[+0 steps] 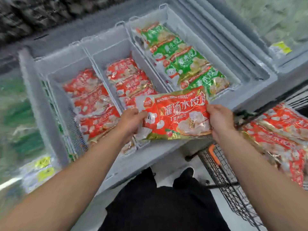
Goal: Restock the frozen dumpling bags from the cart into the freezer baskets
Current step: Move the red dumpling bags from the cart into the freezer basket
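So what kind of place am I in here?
Most likely a supermarket frozen-food aisle: an open chest freezer with grey baskets of dumpling bags, and a wire cart alongside.

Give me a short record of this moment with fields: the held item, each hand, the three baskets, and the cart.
held item: red dumpling bag, flat above the freezer's near edge
left hand: left hand grips the bag's left end
right hand: right hand grips the bag's right end
left basket: red bags
middle basket: red bags
right basket: green bags
cart: to the right, more red bags
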{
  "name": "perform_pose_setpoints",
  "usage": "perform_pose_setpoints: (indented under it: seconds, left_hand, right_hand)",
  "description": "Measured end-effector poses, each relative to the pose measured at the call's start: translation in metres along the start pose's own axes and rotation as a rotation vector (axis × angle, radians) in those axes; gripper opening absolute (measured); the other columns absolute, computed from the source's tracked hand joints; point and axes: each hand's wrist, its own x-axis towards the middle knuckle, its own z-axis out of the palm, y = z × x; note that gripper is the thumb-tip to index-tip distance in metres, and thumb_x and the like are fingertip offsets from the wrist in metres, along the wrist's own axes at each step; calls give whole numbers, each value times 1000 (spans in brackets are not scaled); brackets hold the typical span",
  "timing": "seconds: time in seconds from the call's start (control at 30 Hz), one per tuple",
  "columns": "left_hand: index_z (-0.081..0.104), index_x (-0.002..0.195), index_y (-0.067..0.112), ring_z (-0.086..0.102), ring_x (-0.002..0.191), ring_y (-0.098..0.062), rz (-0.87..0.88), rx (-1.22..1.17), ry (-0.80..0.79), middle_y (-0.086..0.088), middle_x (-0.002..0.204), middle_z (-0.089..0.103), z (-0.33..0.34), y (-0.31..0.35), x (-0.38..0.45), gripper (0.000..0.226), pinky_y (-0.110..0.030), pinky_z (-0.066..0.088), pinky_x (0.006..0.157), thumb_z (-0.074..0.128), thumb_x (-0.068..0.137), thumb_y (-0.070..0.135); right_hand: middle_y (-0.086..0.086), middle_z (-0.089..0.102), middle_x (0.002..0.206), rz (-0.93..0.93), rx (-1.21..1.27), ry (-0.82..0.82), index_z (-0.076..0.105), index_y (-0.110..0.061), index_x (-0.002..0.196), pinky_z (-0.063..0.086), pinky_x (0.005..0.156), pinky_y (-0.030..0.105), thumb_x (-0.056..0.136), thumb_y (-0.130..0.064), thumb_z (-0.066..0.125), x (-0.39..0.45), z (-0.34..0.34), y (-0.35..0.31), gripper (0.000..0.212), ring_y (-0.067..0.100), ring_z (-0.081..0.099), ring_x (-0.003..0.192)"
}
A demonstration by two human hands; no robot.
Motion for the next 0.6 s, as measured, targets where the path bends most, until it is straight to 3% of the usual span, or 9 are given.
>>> perform_pose_setpoints:
  seconds: [0.07,0.13,0.27,0.33,0.4,0.47,0.53,0.6]
  left_hand:
    - [69,92,4,69,67,-22,-38,-48,39,-10,78,71,-25,-9,0,32,-28,47,59,71,76,31]
    - [71,93,7,69,62,-14,-72,-119,85,-3,76,72,-45,-20,1,13,-20,48,51,67,90,19]
    - [71,88,11,65,71,-24,-103,-195,212,-7,81,69,-61,-32,13,11,-27,42,57,68,88,22]
    - [72,88,9,69,74,-25,-134,-226,266,-7,83,73,-63,-32,23,12,-30,47,61,67,91,20]
    - [68,82,9,60,60,-17,-179,-236,317,-2,70,65,-63,-33,35,14,-22,39,53,65,93,17]
    - [66,83,9,52,57,-16,-225,-234,356,-1,67,58,-58,-33,48,15,-22,32,51,63,95,18]
    - [68,85,8,60,66,-21,-269,-226,370,-4,77,66,-50,-34,61,17,-24,38,56,62,96,20]
    - [65,73,16,62,70,-21,-319,-184,403,-3,78,65,-39,-33,73,25,-26,43,60,60,97,17]
  right_hand:
    - [8,76,93,-24,-72,-64,69,-19,79,58,88,48,94,-18,61,-4,33,-10,18,27,73,93]
    - [5,74,89,-49,-146,-117,67,-20,77,58,88,42,96,-16,60,-5,64,-18,21,25,72,92]
    - [1,71,79,-97,-256,-194,67,-19,72,57,81,36,93,-12,61,14,103,-28,23,20,68,81]
    - [2,73,78,-87,-318,-246,67,-16,69,57,73,32,92,-10,60,29,122,-31,25,15,67,74]
    - [-4,70,62,-56,-371,-297,64,-14,64,53,59,25,91,-9,58,48,140,-33,28,7,63,57]
    - [-2,71,62,-6,-407,-346,66,-12,66,60,67,36,89,-13,58,67,155,-34,24,14,68,63]
    - [9,76,81,40,-469,-397,71,-8,76,60,83,50,87,-17,60,81,166,-32,17,29,73,84]
    - [15,75,92,66,-561,-453,71,-6,83,57,89,52,88,-17,61,94,171,-29,16,35,71,93]
